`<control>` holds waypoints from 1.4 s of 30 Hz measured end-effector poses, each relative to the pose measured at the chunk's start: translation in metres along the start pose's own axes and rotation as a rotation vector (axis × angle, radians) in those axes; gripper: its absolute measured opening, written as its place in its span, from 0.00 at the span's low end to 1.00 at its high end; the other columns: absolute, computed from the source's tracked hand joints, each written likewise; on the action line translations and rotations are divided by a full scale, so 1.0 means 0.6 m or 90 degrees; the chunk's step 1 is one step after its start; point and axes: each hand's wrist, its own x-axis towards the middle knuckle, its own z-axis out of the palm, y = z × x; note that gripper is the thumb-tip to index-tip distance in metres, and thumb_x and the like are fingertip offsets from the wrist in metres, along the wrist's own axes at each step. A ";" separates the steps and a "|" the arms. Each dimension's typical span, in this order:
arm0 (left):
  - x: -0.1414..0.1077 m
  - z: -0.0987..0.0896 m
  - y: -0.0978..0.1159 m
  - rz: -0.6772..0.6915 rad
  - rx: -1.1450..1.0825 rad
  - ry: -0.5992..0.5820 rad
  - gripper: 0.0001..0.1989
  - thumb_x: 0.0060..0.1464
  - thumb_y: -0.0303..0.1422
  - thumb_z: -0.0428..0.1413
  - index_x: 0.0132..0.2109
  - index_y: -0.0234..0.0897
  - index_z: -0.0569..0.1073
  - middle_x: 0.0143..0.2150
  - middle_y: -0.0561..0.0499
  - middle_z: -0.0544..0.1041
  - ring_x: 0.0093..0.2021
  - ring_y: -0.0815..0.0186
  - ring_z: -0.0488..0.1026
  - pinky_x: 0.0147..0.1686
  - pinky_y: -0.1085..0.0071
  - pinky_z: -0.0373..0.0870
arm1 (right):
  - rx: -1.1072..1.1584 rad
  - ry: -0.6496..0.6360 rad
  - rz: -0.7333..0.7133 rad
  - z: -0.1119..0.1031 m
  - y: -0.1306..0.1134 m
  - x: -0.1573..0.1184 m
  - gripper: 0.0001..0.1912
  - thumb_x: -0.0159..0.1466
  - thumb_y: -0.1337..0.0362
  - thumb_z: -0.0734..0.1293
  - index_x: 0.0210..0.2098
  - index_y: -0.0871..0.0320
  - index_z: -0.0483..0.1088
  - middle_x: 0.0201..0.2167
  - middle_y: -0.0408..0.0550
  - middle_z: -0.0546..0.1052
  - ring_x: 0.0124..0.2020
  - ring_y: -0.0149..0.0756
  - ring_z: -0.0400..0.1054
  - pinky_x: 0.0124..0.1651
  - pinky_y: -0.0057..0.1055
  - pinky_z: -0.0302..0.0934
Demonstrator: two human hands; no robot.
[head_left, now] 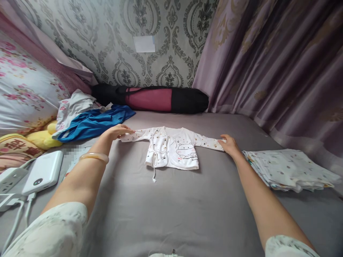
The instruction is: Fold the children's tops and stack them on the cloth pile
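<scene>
- A small white shirt lies spread flat between my left grip and my right grip, its sleeves stretched out to both sides, as I watch from afar.
- Its front carries a printed cartoon animal and lettering on the half nearer my right grip, and a knotted tie cord dangles past the hem on the half nearer my left.
- My left grip, below a pale bangle, is pinched on one cuff; my right grip is pinched on the other.
- A grey sheet spreads beneath the shirt and both grips.
- Just beside my right grip, on its outer side, sits a stack of folded white printed cloth.
- Near my left grip, a blue cloth lies crumpled; farther out on that side are a white power bank and a floral pillow.
- Well beyond both grips, a long black-and-maroon bag rests along the patterned wall.
</scene>
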 end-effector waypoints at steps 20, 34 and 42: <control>0.032 0.023 -0.052 0.184 0.341 0.155 0.13 0.44 0.27 0.53 0.37 0.35 0.79 0.40 0.42 0.77 0.46 0.52 0.74 0.44 0.64 0.68 | -0.351 -0.089 -0.043 -0.017 -0.051 -0.042 0.19 0.71 0.64 0.54 0.55 0.59 0.69 0.52 0.64 0.70 0.49 0.51 0.70 0.48 0.43 0.61; -0.025 0.215 0.034 0.456 0.404 -0.023 0.25 0.66 0.42 0.39 0.64 0.37 0.63 0.68 0.42 0.60 0.70 0.55 0.52 0.66 0.54 0.47 | -0.154 -0.226 -0.268 0.089 -0.170 -0.049 0.35 0.71 0.52 0.42 0.70 0.66 0.46 0.72 0.53 0.47 0.72 0.44 0.37 0.71 0.47 0.35; -0.033 0.210 0.032 0.413 0.449 -0.070 0.28 0.66 0.45 0.36 0.68 0.38 0.55 0.72 0.42 0.52 0.72 0.56 0.44 0.67 0.52 0.42 | -0.107 -0.222 -0.265 0.093 -0.156 -0.041 0.32 0.71 0.54 0.45 0.70 0.60 0.50 0.71 0.51 0.49 0.72 0.42 0.38 0.71 0.48 0.32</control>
